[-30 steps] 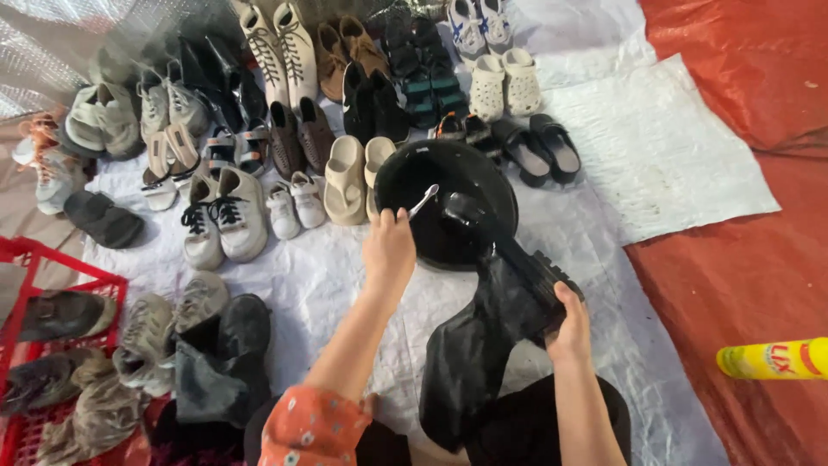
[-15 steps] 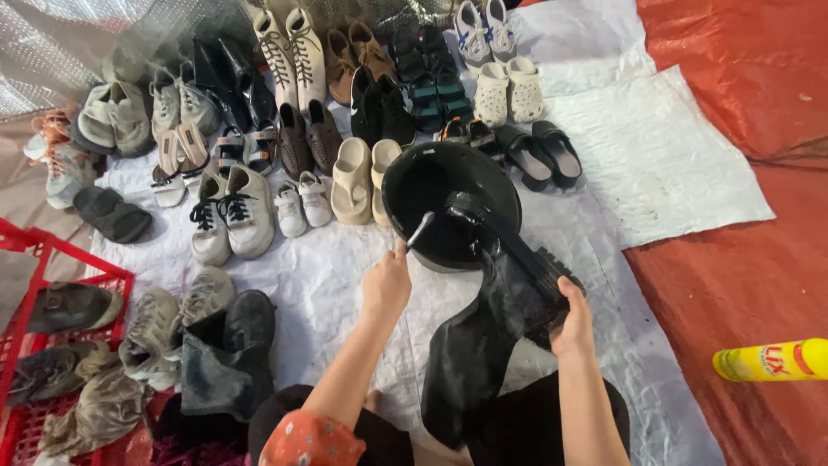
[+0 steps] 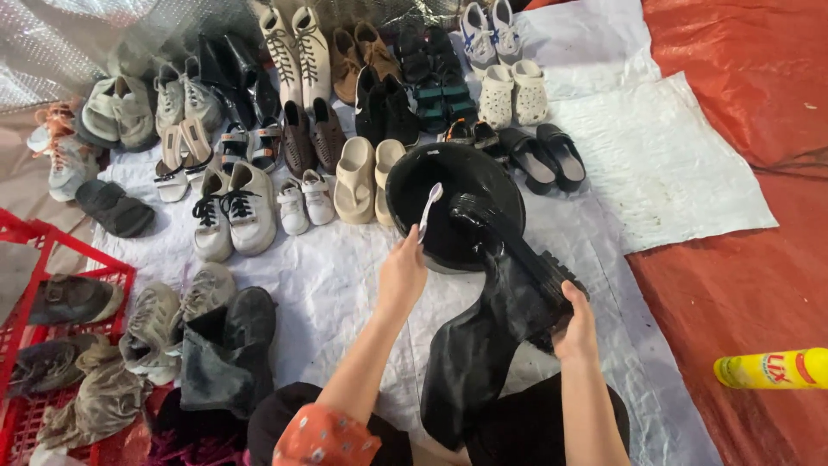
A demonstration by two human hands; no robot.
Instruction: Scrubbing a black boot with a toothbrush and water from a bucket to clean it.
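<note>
Dozens of shoes (image 3: pixel 259 129) are lying in rows on a white sheet (image 3: pixel 673 164) over the floor. Nearer, a black basin (image 3: pixel 405 185) is sitting on the sheet, with a tall black boot (image 3: pixel 496 302) leaning its toe into it. The right hand (image 3: pixel 576 324) is gripping the boot's heel, fingers wrapped around it. The left hand (image 3: pixel 402 274) is pinching a white toothbrush (image 3: pixel 429 210), bristles up over the basin. Judging by this, short, light strokes while bracing the boot firmly should be working best.

Left hand (image 3: pixel 403 274) raised, grip closed; right hand (image 3: pixel 576 323) clasped, forearm extended.
</note>
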